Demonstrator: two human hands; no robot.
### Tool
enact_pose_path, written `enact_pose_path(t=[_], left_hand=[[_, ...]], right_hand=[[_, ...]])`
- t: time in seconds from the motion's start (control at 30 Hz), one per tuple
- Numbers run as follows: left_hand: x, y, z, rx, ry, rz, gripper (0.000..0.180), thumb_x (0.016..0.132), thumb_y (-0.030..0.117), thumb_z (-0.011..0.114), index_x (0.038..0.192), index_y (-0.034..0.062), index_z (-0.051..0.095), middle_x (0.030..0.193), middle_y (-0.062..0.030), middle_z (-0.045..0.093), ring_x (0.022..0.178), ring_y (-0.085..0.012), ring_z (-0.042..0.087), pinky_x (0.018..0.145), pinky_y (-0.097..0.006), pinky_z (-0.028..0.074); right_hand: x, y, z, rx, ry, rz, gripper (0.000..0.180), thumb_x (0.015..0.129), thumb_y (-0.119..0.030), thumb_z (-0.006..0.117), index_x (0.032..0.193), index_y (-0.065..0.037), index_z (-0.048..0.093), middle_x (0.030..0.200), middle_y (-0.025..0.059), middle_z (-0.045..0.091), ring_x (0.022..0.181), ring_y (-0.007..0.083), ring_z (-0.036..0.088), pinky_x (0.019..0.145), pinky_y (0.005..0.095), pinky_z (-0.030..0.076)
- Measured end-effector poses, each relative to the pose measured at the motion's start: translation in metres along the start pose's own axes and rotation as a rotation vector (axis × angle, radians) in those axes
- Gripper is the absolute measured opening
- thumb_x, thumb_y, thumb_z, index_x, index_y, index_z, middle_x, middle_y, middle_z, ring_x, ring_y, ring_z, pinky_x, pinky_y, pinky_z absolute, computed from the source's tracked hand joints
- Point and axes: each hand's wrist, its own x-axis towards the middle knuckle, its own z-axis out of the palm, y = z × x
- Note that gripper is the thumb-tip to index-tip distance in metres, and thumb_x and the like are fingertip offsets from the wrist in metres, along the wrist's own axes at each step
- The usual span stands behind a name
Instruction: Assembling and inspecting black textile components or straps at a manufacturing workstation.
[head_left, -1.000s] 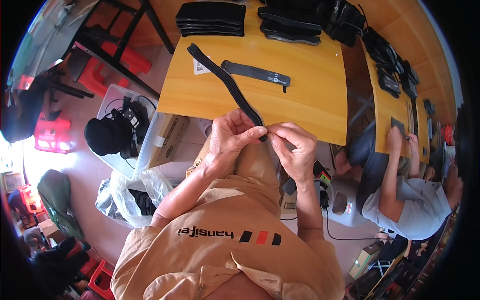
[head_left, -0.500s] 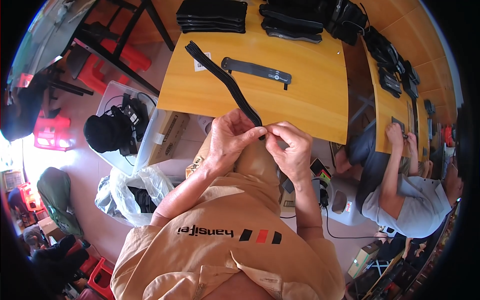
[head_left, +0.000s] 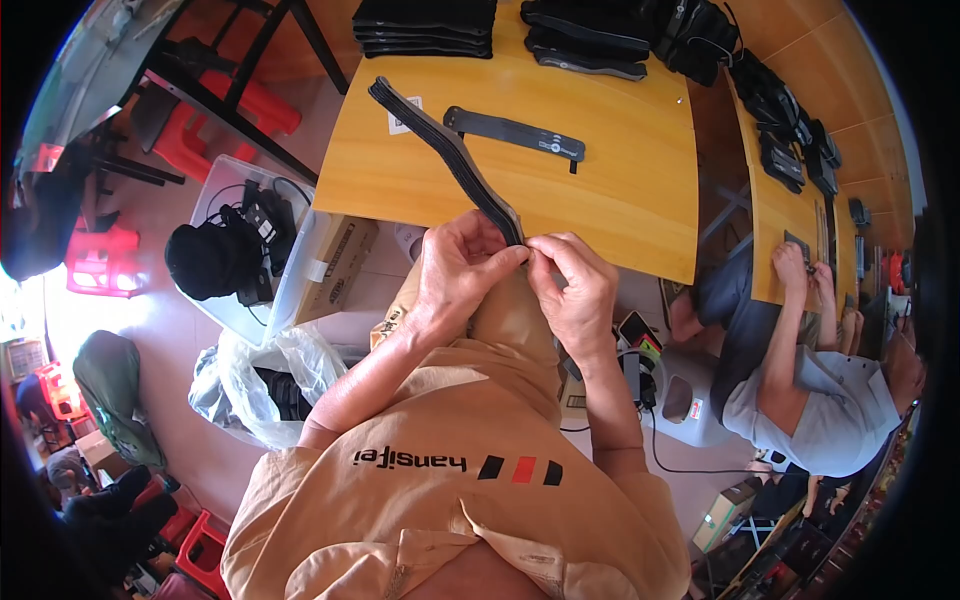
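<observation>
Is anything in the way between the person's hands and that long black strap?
No. Both the left hand and the right hand already pinch the near end of the long black strap at the table edge. Nothing visible lies between fingers and strap.

The person wears a tan short-sleeved shirt (head_left: 450, 490) with dark lettering and black-and-red slanted blocks across the chest; forearms bare.

workshop | wooden worktables (head_left: 640, 190) | stacked black straps (head_left: 425, 25) | co-worker (head_left: 810, 400) at next table
</observation>
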Motion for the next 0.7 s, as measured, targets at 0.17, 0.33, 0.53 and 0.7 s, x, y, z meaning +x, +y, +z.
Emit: enact_pose_path(t=[0.17, 0.33, 0.53, 0.7], left_hand=[[0.001, -0.004, -0.001, 0.012, 0.040, -0.018, 0.014, 0.075, 0.002, 0.067, 0.086, -0.0040, 0.061, 0.077, -0.0050, 0.065, 0.071, -0.0055, 0.058, 0.066, -0.020, 0.049], [-0.002, -0.003, 0.001, 0.049, 0.071, -0.003, 0.012, 0.075, 0.000, 0.066, 0.085, -0.0044, 0.060, 0.077, -0.0042, 0.064, 0.071, -0.0049, 0.058, 0.065, -0.019, 0.049], [-0.003, -0.002, 0.005, 0.009, 0.071, 0.019, 0.013, 0.075, -0.003, 0.064, 0.087, -0.0050, 0.060, 0.079, -0.0042, 0.064, 0.072, -0.0048, 0.058, 0.065, -0.019, 0.049], [-0.001, -0.001, 0.004, -0.008, 0.081, 0.008, 0.013, 0.076, -0.004, 0.062, 0.088, -0.0048, 0.059, 0.081, -0.0045, 0.064, 0.072, -0.0052, 0.059, 0.066, -0.019, 0.049]], right_hand=[[-0.003, -0.003, 0.010, -0.118, 0.016, -0.012, 0.022, 0.070, 0.012, 0.062, 0.088, 0.001, 0.059, 0.076, 0.0114, 0.060, 0.064, 0.0257, 0.061, 0.056, 0.0312, 0.049], [-0.007, 0.001, 0.013, -0.105, -0.010, -0.021, 0.022, 0.073, 0.008, 0.061, 0.091, -0.001, 0.053, 0.081, 0.0125, 0.055, 0.068, 0.0312, 0.058, 0.057, 0.0374, 0.048], [-0.007, -0.002, 0.018, -0.120, -0.024, -0.005, 0.022, 0.076, 0.008, 0.057, 0.095, 0.000, 0.051, 0.083, 0.0147, 0.052, 0.069, 0.0332, 0.056, 0.059, 0.0393, 0.047], [-0.008, -0.002, 0.020, -0.155, 0.016, -0.021, 0.021, 0.076, 0.009, 0.057, 0.095, 0.002, 0.051, 0.083, 0.0154, 0.052, 0.071, 0.0335, 0.057, 0.059, 0.0395, 0.047]])
